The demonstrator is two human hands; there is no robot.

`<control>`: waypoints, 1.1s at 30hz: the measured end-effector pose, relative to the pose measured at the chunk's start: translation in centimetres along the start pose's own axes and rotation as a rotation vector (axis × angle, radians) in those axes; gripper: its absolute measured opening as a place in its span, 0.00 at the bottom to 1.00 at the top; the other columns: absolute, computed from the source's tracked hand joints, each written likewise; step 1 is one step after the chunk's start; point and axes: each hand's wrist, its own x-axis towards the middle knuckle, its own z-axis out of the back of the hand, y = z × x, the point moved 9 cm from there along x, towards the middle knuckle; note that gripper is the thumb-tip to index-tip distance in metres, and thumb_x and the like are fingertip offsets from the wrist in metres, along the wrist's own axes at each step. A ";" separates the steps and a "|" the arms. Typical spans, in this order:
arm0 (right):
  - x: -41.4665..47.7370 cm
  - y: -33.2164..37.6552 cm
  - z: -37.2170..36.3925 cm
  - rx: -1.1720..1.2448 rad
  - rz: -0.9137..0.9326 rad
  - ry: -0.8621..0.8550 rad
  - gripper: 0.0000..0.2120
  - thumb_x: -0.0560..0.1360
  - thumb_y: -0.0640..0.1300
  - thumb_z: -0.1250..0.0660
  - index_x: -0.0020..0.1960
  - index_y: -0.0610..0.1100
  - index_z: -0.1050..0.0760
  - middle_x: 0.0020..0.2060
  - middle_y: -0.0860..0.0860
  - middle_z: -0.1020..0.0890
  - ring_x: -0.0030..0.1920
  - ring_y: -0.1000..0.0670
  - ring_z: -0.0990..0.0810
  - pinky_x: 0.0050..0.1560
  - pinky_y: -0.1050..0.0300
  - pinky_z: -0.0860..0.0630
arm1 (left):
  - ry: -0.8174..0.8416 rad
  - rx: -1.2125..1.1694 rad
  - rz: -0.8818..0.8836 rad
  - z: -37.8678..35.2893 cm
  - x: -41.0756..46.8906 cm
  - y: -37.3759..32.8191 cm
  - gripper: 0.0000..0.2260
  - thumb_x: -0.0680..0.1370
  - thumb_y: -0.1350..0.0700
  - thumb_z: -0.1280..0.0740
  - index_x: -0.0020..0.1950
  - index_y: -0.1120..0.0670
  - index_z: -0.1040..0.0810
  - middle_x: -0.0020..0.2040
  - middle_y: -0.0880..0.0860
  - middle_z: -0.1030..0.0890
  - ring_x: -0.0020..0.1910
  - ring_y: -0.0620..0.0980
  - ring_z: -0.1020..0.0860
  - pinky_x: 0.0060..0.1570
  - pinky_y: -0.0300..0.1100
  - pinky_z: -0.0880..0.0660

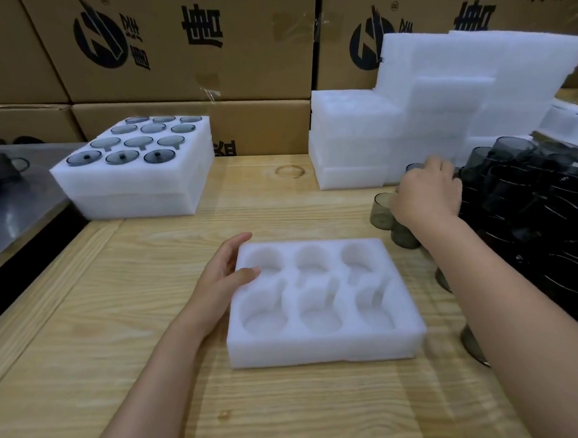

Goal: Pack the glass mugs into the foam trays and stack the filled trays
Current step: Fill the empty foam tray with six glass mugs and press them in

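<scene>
Your left hand [227,272] rested against the left edge of the empty foam tray [321,349], its grip wide and loose, thumb lying on the top face and fingers along the far corner, steadying rather than clamping. The tray sat in the middle of the counter [136,327] with all six pockets bare. Your right hand [427,195] was out over the small glass mugs [381,210] standing just beside the dark heap of mugs [531,199]. Its fingers pointed down and away from the camera, so I could not tell whether that grip had closed on a mug or was only hovering. The main risk lay under that arm. Your forearm crossed above several loose mugs, including one mug at the tray's right corner [473,343], and a low, quick pull back could have swept one over or off the counter. The heap looked crowded and tangled, so lifting one mug by a handle caught on its neighbour might have dragged others down with a knock, and glass against glass chips easily. The foam was light, and with so slack a hold on it the tray might have skidded when you pressed a mug into a snug pocket. The filled trays [129,197] stood well apart at far left.
</scene>
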 end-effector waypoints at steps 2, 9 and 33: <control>-0.9 0.3 1.4 0.227 0.030 -0.011 0.09 0.75 0.42 0.37 0.45 0.37 0.23 0.55 0.41 0.31 0.58 0.40 0.33 0.54 0.51 0.31 | -0.003 0.007 -0.004 0.0 0.0 0.0 0.27 0.66 0.57 0.31 0.66 0.46 0.27 0.49 0.42 0.17 0.50 0.43 0.19 0.41 0.34 0.23; -5.9 4.0 3.5 0.588 0.303 0.190 0.18 0.70 0.46 0.28 0.28 0.44 0.33 0.31 0.47 0.22 0.34 0.47 0.25 0.33 0.56 0.29 | -0.015 0.010 -0.007 0.3 0.1 0.1 0.26 0.66 0.56 0.30 0.64 0.45 0.26 0.49 0.42 0.17 0.51 0.45 0.19 0.42 0.36 0.23; -8.9 5.0 -3.3 0.608 0.552 0.304 0.10 0.74 0.51 0.33 0.52 0.50 0.29 0.51 0.53 0.22 0.51 0.51 0.26 0.47 0.57 0.31 | -0.009 0.009 -0.011 0.5 0.4 0.4 0.26 0.65 0.56 0.29 0.63 0.45 0.25 0.50 0.40 0.18 0.52 0.44 0.19 0.42 0.35 0.23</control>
